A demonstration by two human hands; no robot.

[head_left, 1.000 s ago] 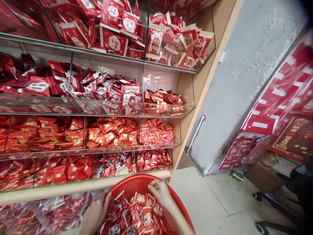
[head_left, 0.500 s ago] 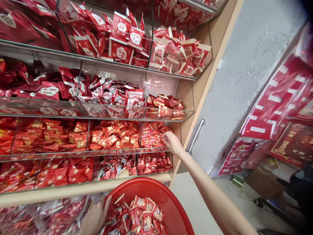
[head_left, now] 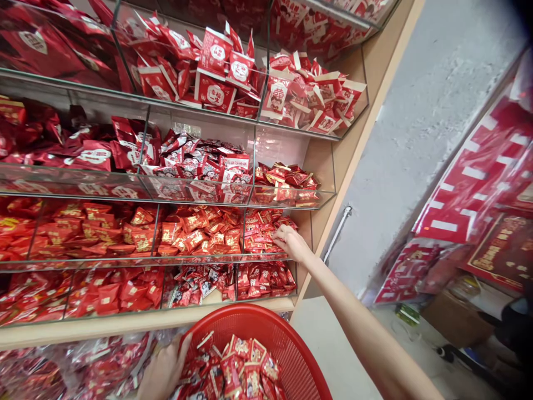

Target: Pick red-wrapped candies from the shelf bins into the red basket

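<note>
My right hand (head_left: 288,242) reaches into the rightmost bin of the third shelf row. Its bent fingertips touch the small red and pink packets (head_left: 260,230) there, and whether one is between them is too small to tell. Below, my left hand (head_left: 164,366) grips the left rim of a round red plastic basket (head_left: 302,353), thumb over the edge. Many small red and cream wrapped packets (head_left: 250,366) lie inside the basket, which is cut off by the lower frame edge.
Clear dividers split the shelves into bins of red packets, with larger ones (head_left: 214,94) higher up. A wooden side panel (head_left: 353,150) borders the right. Plastic bags (head_left: 100,366) lie under the bottom shelf; red goods (head_left: 449,222) hang beyond the grey wall.
My right hand has shifted slightly left over the packets, its fingers a little more spread. The shelves sit slightly further right in view. My left hand still grips the basket rim.
</note>
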